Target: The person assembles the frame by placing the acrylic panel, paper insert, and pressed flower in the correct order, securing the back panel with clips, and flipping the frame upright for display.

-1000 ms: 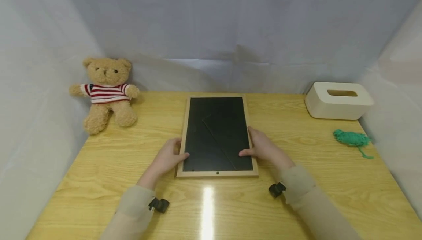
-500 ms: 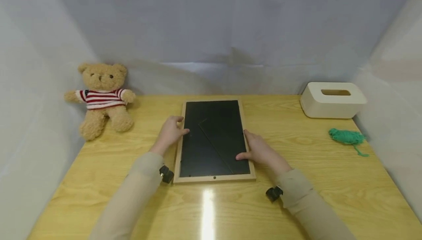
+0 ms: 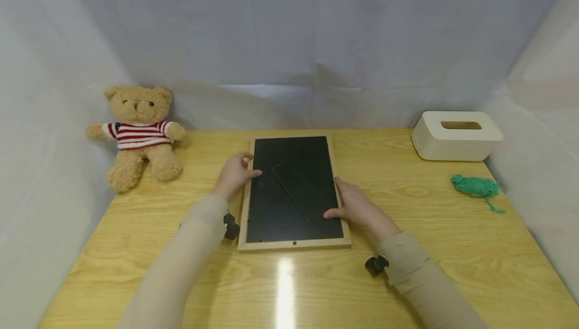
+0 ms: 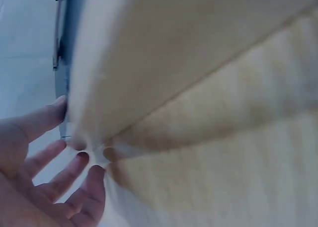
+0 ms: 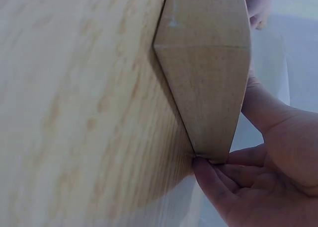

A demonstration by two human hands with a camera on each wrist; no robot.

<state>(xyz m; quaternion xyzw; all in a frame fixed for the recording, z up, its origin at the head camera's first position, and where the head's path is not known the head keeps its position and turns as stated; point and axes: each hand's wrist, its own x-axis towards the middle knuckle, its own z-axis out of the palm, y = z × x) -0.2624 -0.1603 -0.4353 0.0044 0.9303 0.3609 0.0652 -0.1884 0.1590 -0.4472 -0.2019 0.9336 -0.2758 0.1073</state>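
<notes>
A wooden picture frame (image 3: 295,244) lies flat on the table in the head view, its black back panel (image 3: 289,203) facing up. A thin stand leg is outlined across that panel. My left hand (image 3: 232,174) holds the frame's left side, above its middle. Its thumb reaches over the edge and its fingers bend against the outer side, as the left wrist view also shows. At the right side, lower down, my right hand (image 3: 357,205) grips the frame with the thumb on top. In the right wrist view its fingertips (image 5: 203,170) touch the frame's bottom edge beside the table.
A teddy bear (image 3: 140,135) in a striped sweater sits at the back left against the pale cloth wall. At the back right stands a cream tissue box (image 3: 457,143). A bundle of green yarn (image 3: 476,186) lies in front of it on the wooden table (image 3: 334,289).
My left hand has moved up along the frame's left side, from its lower part to above the middle. My right hand keeps its place on the frame. The head view has shifted slightly.
</notes>
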